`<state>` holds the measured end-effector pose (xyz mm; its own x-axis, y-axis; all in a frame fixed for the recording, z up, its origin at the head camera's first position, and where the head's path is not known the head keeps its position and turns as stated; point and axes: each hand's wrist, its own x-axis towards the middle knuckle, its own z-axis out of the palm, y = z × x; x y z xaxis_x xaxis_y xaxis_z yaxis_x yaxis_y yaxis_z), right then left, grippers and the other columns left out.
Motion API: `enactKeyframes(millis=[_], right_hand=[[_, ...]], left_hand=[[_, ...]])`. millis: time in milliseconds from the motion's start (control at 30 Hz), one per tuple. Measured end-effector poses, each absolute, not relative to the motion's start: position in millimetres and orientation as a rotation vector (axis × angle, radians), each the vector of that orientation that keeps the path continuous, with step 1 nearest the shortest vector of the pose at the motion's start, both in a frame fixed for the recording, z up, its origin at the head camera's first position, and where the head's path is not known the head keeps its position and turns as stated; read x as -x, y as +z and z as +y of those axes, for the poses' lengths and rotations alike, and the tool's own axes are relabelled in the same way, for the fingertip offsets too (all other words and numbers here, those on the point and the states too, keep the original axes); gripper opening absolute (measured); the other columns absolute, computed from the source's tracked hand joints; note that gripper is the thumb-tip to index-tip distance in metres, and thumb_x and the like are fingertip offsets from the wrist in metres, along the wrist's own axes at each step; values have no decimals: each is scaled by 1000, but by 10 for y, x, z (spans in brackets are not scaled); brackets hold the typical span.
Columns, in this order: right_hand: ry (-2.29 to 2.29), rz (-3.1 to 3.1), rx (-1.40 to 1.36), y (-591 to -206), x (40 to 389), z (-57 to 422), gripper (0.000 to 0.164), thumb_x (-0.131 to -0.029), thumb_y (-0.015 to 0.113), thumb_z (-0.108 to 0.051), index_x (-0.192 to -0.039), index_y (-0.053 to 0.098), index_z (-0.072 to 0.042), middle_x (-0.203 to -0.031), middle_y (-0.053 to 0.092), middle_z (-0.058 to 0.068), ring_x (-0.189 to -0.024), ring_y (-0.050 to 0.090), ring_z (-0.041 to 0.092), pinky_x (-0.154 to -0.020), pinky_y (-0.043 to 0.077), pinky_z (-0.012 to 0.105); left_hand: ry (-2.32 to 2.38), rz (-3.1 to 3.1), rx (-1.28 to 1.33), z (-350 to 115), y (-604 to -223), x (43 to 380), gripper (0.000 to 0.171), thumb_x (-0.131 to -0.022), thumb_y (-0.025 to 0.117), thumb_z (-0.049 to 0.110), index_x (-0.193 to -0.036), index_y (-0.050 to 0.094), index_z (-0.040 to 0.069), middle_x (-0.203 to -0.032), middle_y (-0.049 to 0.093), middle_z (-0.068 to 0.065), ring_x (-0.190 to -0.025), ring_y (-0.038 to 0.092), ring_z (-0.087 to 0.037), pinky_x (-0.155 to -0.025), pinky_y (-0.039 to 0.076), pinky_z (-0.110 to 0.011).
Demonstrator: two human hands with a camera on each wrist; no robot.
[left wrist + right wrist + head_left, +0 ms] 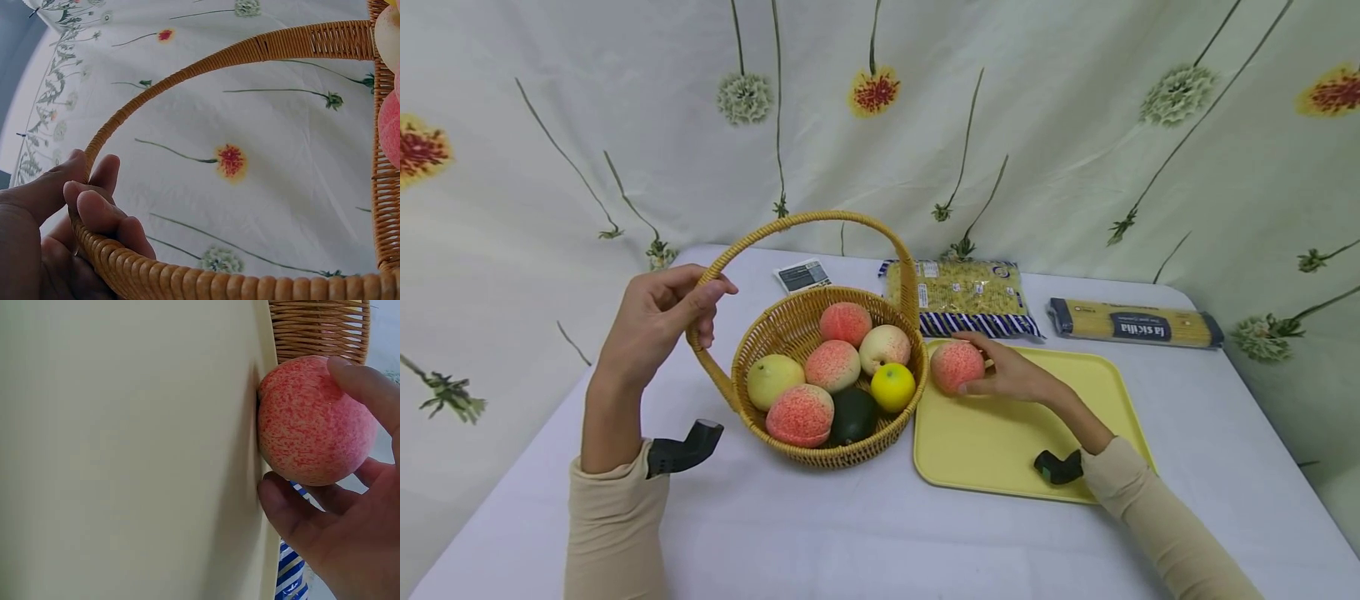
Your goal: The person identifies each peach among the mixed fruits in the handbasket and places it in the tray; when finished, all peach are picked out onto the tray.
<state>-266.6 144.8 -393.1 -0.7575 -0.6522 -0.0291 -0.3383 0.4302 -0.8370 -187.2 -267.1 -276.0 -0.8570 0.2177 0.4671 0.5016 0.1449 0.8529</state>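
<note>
My left hand [647,325] grips the left side of the arched handle [827,216] of a wicker basket [850,456]. In the left wrist view, fingers curl round the woven handle [206,65]. Peaches [801,415], a pale yellow-green round fruit [773,381], a yellow lemon [892,387] and a dark green avocado [853,417] lie in the basket. Right of it, my right hand [1015,375] holds a pink-red peach [957,367] at the left end of a yellow tray [1000,454]. Thumb and fingers surround this peach [312,425] in the right wrist view.
Behind the tray lie a clear bag of pasta [962,292] with blue-striped ends and a long spaghetti pack [1135,323]. A small printed packet [802,276] sits behind the basket. A flower-patterned cloth [1000,108] hangs at the back of the white table [820,533].
</note>
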Motion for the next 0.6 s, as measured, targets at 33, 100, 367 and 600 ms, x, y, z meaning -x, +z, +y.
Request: enactKeyframes(millis=[33, 100, 367, 600], right_hand=[[-1244, 2347, 859, -3953, 2691, 1460, 72, -78, 68, -15, -137, 26, -13, -127, 40, 15, -110, 45, 28, -84, 46, 36], [-1229, 2374, 880, -3979, 2733, 1486, 71, -78, 67, -21, -137, 26, -16, -128, 40, 12, -113, 42, 27, -88, 43, 40], [-1258, 2464, 973, -3794, 2777, 1416, 64, -84, 60, -28, -138, 27, -18, -138, 33, 8, -125, 33, 29, -99, 28, 49], [-1431, 2522, 1044, -3349, 2500, 1089, 53, -84, 60, -13, -132, 38, -10, -131, 42, 13, -116, 41, 33, -94, 34, 49]], left_hand=[[-1781, -2188, 703, -2673, -2759, 1870, 11, -86, 50, -4, -92, 59, -6, -55, 46, -6, -46, 46, -16, -41, 42, -25], [-1774, -2193, 697, -2674, -2757, 1866, 11, -86, 50, -4, -92, 59, -6, -55, 46, -6, -46, 46, -16, -41, 42, -25], [-1743, -2224, 664, -2672, -2743, 1858, 10, -86, 51, -2, -91, 59, -5, -55, 46, -6, -46, 46, -16, -41, 42, -25], [-1750, -2225, 662, -2666, -2741, 1850, 11, -86, 52, 0, -92, 59, -5, -55, 46, -7, -46, 46, -17, -41, 41, -26]])
